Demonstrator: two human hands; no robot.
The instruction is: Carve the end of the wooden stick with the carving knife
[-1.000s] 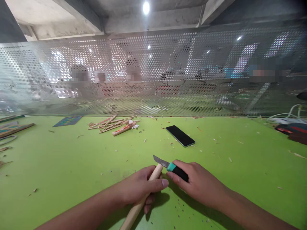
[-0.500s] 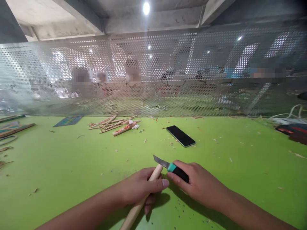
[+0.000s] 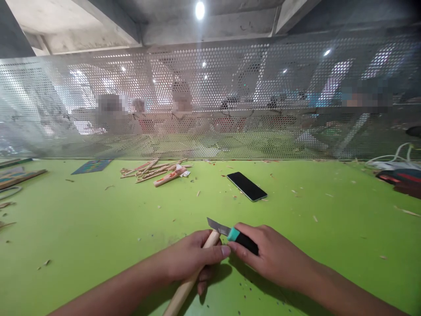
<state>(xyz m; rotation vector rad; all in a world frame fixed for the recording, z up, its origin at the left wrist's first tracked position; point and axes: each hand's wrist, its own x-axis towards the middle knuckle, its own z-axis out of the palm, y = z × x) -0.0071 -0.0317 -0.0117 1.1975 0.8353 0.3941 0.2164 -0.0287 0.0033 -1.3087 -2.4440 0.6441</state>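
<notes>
My left hand is closed round a pale wooden stick, its thumb lying across the wood just below the rounded tip. The stick slants from the bottom edge up to the right. In my right hand is a utility knife with a black and teal handle. The knife's bare blade points up and left, right at the stick's tip; whether it touches the wood I cannot tell. Both hands are close together above the green table, and my left thumb nearly meets my right fingers.
Beyond my hands lies a black phone. A pile of thin wood strips sits farther left, near a flat patterned card. A perforated metal screen borders the far edge. White cables and a dark red-trimmed object are at right.
The knife blade has shifted slightly down and left, closer to the stick's tip. My left hand keeps its grip on the stick almost unmoved.
</notes>
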